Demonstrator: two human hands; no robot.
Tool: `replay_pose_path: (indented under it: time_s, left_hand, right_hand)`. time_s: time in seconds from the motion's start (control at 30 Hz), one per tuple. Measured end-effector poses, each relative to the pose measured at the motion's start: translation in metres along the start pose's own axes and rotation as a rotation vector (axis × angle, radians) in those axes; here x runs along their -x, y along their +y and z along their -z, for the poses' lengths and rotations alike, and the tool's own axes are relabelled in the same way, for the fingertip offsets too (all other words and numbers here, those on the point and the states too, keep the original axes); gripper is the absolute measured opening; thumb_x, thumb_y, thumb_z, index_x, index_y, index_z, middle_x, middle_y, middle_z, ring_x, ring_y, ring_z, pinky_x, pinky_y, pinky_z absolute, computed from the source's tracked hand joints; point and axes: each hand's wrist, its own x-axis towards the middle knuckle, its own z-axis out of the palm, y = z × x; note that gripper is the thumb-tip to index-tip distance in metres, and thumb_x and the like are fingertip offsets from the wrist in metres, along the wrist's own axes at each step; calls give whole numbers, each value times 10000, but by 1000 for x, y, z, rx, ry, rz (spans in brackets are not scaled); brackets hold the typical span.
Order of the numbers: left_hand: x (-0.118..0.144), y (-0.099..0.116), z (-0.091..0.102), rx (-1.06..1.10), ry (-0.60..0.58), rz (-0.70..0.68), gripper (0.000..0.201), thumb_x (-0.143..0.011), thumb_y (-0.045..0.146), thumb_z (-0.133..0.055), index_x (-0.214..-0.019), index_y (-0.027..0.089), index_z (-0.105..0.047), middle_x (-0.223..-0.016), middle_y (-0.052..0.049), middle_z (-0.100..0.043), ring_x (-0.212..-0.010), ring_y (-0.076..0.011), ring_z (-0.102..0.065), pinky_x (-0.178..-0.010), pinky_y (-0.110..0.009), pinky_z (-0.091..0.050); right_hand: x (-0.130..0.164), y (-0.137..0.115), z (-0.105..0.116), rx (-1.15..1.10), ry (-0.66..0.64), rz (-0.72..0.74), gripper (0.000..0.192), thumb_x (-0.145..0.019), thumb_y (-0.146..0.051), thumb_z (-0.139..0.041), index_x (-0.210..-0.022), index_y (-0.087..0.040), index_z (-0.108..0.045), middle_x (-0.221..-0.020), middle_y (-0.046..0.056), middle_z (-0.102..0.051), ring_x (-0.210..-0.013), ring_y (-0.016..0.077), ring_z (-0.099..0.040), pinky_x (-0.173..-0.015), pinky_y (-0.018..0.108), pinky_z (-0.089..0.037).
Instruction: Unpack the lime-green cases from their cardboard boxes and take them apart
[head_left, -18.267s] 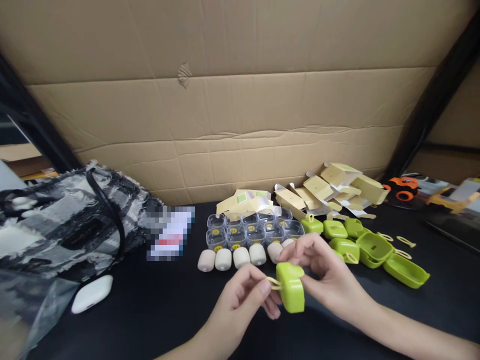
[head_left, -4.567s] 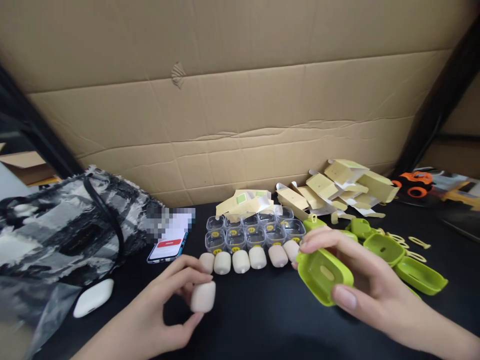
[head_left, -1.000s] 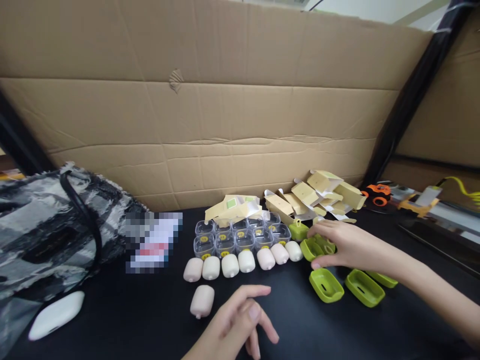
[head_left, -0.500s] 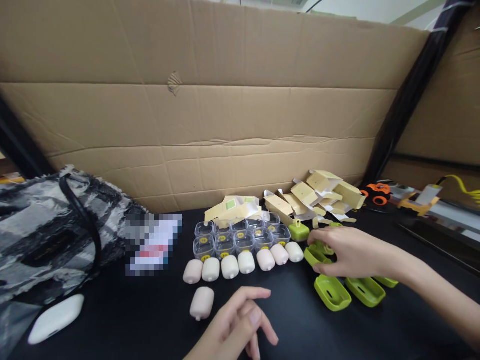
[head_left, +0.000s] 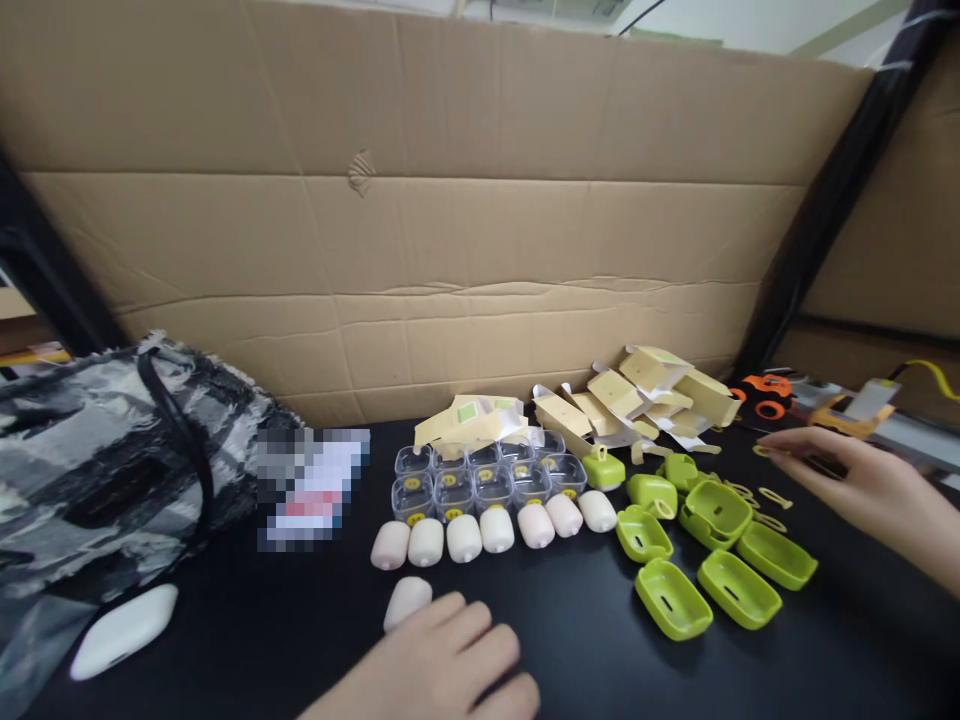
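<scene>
My left hand (head_left: 442,665) is palm down on the black table, fingers bent and their tips hidden. It covers part of a single pinkish-white rounded piece (head_left: 409,600); whether it touches that piece, I cannot tell. At the right, my right hand (head_left: 862,485) pinches a small yellow-green loop (head_left: 761,450) between thumb and fingertip. Several similar loops (head_left: 772,498) lie below it. Beside them are several open green oblong shells (head_left: 739,588) and smaller green lids (head_left: 652,495), one with a loop, a green lid (head_left: 604,468) standing farther left.
Several pale rounded pieces (head_left: 465,540) form a row before clear boxes (head_left: 454,490) with yellow stickers. Opened cardboard boxes (head_left: 630,395) lie behind. A patterned bag (head_left: 150,450) and a white oblong object (head_left: 124,632) are at the left, an orange toy (head_left: 765,395) at the right.
My right hand has moved off the green parts to the right, uncovering them, and now pinches a loop. My left hand has turned palm down and moved left, towards the single pale piece.
</scene>
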Motion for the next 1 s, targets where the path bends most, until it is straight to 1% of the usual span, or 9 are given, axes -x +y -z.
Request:
replay_pose_path:
  time_s: [0.1,0.2,0.3,0.37,0.5,0.63,0.77,0.87,1.0]
  left_hand:
    - [12,-3,24,-138,-5,126,316,-834,85,-421,-890,223,-700,-813,-78,-704,-735,-228,-608,-706,-323,-471]
    - [31,-12,32,-100,-67,381,357,-767,123,-507,-1050,266,-672,-1063,-73,-685,-955,-271,-621,-867,-396,-482]
    - [47,-21,28,-7,-101,639,621,-650,184,-655,-1248,321,-562,-1375,-68,-514,-1239,-344,-476,-1034,-486,-375]
    - [49,-23,26,44,-120,710,660,-641,152,-636,-1268,334,-537,-1437,-50,-442,-1291,-323,-430,-1062,-464,-349]
    - [39,-22,24,37,-119,707,468,-687,109,-536,-1122,262,-615,-1319,-72,-524,-1081,-273,-610,-931,-377,-472]
    - [35,-24,20,-19,-27,666,338,-777,146,-455,-1068,243,-598,-1233,-78,-545,-852,-215,-680,-768,-289,-525]
    - [36,-26,20,-135,-66,671,336,-813,128,-384,-1083,213,-565,-1132,-93,-571,-839,-209,-674,-730,-288,-530]
    - [33,-24,23,-228,-155,705,366,-788,68,-350,-1076,158,-556,-1100,-135,-572,-818,-239,-676,-702,-347,-542]
    - [27,-20,25,-253,-174,722,380,-781,63,-357,-1104,131,-545,-1109,-161,-582,-921,-275,-661,-740,-373,-544]
  right_hand:
    - [0,24,-5,30,-33,-18,212,-748,-391,-511,-807,-224,-627,-833,152,-710,-775,356,-670,-709,497,-512]
    - [1,32,-9,79,-58,-2,168,-755,-355,-527,-792,-230,-632,-803,146,-713,-719,346,-677,-649,476,-523]
    - [1,19,-13,125,-29,37,161,-781,-351,-532,-821,-231,-631,-918,151,-690,-779,368,-663,-687,501,-501]
    - [-1,-3,-16,116,-30,103,184,-829,-369,-497,-880,-240,-619,-995,124,-669,-850,349,-651,-758,485,-489]
    - [-11,-58,-31,51,-129,319,242,-898,-385,-410,-924,-234,-599,-949,85,-677,-873,275,-644,-788,427,-491]
    - [-21,-95,-52,108,-239,398,217,-857,-392,-478,-847,-222,-611,-831,60,-686,-768,244,-645,-693,382,-488]
    - [-24,-108,-68,194,-290,375,210,-789,-421,-555,-779,-211,-547,-698,54,-673,-635,244,-638,-571,344,-454]
    - [-23,-112,-74,209,-325,360,244,-776,-435,-567,-856,-211,-516,-728,52,-683,-631,240,-653,-546,320,-453]
    - [-22,-115,-81,212,-338,317,296,-763,-446,-567,-915,-202,-496,-780,80,-697,-685,274,-674,-568,341,-478]
